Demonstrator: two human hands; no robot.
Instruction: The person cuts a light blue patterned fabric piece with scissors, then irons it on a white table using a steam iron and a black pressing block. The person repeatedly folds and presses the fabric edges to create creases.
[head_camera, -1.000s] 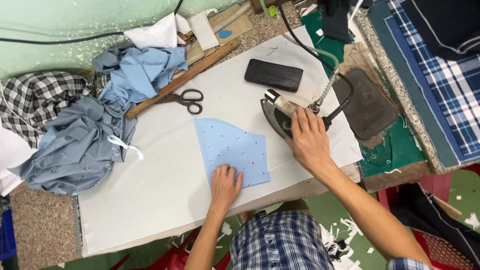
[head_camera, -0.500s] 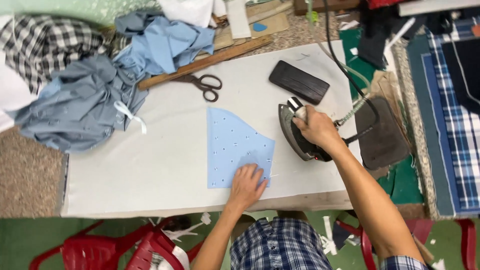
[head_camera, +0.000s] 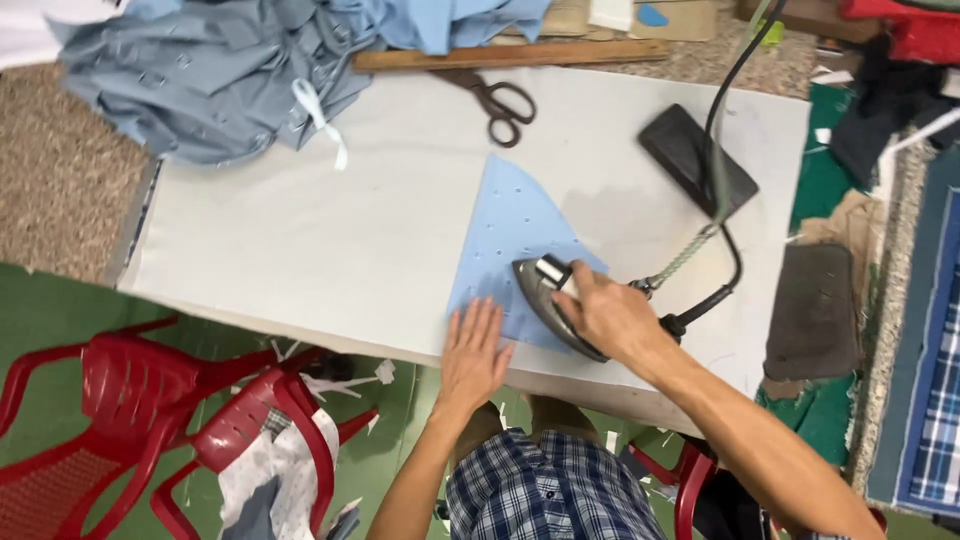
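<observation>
Right hand (head_camera: 607, 318) clenched round handle of dark metal iron (head_camera: 553, 305), sole on pale blue dotted fabric piece (head_camera: 512, 232) near front edge of white padded worktop (head_camera: 300, 240). Left hand (head_camera: 472, 350) flat, fingers released, pressing fabric's near edge.

Matt blue cloth piece (head_camera: 520, 235), glossy metal iron (head_camera: 550, 305), wooden ruler (head_camera: 510, 55), smooth white board cover (head_camera: 320, 250)

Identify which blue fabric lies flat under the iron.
The small light-blue dotted piece lies flat under the iron; the other blue fabrics are crumpled at the table's far edge.
</observation>
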